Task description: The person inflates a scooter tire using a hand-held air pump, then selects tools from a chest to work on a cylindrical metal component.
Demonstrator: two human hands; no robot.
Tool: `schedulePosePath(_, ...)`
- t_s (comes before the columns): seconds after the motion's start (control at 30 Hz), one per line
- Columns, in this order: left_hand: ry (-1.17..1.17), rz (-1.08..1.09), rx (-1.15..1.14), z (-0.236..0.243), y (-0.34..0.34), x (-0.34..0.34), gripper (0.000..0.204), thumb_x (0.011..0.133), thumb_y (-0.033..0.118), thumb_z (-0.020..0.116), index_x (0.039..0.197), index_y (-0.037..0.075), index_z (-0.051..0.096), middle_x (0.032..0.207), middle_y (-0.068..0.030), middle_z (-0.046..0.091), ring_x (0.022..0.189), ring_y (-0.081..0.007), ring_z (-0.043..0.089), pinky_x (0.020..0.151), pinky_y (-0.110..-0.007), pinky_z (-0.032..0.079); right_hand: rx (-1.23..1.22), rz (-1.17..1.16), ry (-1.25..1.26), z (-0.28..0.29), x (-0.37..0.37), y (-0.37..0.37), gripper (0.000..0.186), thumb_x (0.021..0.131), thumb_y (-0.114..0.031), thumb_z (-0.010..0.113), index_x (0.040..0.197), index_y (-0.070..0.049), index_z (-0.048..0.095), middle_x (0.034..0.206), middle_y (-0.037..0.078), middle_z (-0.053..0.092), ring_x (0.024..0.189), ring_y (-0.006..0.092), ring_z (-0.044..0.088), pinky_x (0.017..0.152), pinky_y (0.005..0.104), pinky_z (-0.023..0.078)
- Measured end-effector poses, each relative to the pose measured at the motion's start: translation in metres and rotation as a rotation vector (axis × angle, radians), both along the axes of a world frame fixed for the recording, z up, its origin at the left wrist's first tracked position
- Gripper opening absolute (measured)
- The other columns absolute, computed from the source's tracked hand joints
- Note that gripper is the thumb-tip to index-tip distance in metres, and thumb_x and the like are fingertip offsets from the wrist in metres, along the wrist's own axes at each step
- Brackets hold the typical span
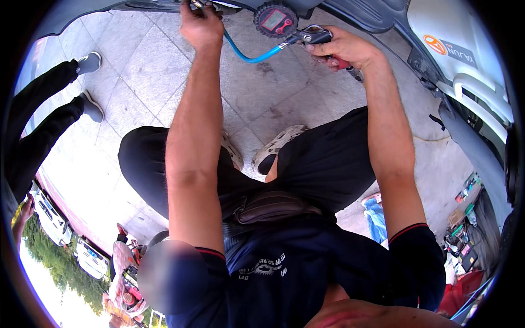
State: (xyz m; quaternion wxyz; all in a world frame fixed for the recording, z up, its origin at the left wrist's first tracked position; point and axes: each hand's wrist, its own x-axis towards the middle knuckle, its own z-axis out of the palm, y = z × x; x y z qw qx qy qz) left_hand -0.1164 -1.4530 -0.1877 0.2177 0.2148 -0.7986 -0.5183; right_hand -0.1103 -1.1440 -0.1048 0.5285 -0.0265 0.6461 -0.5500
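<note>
My right hand (353, 48) is wrapped round the grip of a tyre inflator (314, 36), which has a black and red handle. Its round digital gauge (275, 19), ringed in black rubber, sits left of the grip. From the inflator a short blue hose (251, 58) curves left toward my left hand (201, 26). That hand pinches a metal air chuck (198, 3) at the top edge of the view, close under the dark vehicle trim. What the chuck touches is cut off by the picture's edge.
Dark vehicle trim (366, 13) arches overhead, and a pale body panel (459, 33) stands at right. Another person's dark-trousered legs (46, 104) are at left. Tools and boxes (465, 246) lie at lower right. A thin hose (432, 140) crosses the paving. Parked cars (90, 257) stand at lower left.
</note>
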Motion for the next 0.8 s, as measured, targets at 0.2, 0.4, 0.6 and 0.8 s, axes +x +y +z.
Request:
schedulePosePath(0.2, -0.117, 0.089, -0.064, 0.012, 0.005, -0.001, 0.045, 0.099, 0.007, 0.062, 0.142, 0.003, 0.051, 0.079, -0.0091, 0.070, 0.067, -0.0167, 0.069, 0.062, -0.034, 0.057, -0.004, -0.013, -0.015, 0.007, -0.003, -0.005, 0.023, 0.094, -0.025, 0.076, 0.100, -0.011, 0.058, 0.070, -0.002, 0.053, 0.049, 0.0028, 0.039, 0.043, 0.0224, 0.030)
schedulePosePath(0.4, -0.057, 0.128, -0.159, 0.005, 0.000, -0.001, 0.044, 0.098, 0.011, 0.064, 0.140, 0.002, 0.054, 0.076, -0.0099, 0.071, 0.065, -0.0181, 0.069, 0.061, -0.037, 0.056, -0.005, -0.036, -0.010, 0.002, -0.007, 0.000, 0.022, 0.093, -0.024, 0.076, 0.100, -0.011, 0.059, 0.068, -0.003, 0.052, 0.049, 0.0028, 0.039, 0.044, 0.0226, 0.029)
schedulePosePath(0.6, 0.008, 0.093, -0.119, 0.000, -0.005, -0.006, 0.043, 0.099, 0.009, 0.063, 0.140, 0.000, 0.052, 0.076, -0.0095, 0.069, 0.065, -0.0173, 0.067, 0.061, -0.035, 0.056, 0.023, -0.035, 0.039, -0.002, -0.010, 0.004, 0.021, 0.093, -0.025, 0.076, 0.098, -0.011, 0.060, 0.067, -0.004, 0.052, 0.048, 0.0025, 0.039, 0.043, 0.0222, 0.031)
schedulePosePath(0.8, 0.032, 0.051, -0.044, 0.002, -0.009, -0.003, 0.046, 0.098, 0.007, 0.063, 0.141, -0.002, 0.049, 0.079, -0.0112, 0.070, 0.066, -0.0190, 0.070, 0.060, -0.033, 0.056, 0.022, -0.024, 0.056, -0.001, -0.013, 0.000, 0.021, 0.093, -0.026, 0.076, 0.099, -0.012, 0.062, 0.067, -0.004, 0.052, 0.049, 0.0022, 0.040, 0.042, 0.0221, 0.032)
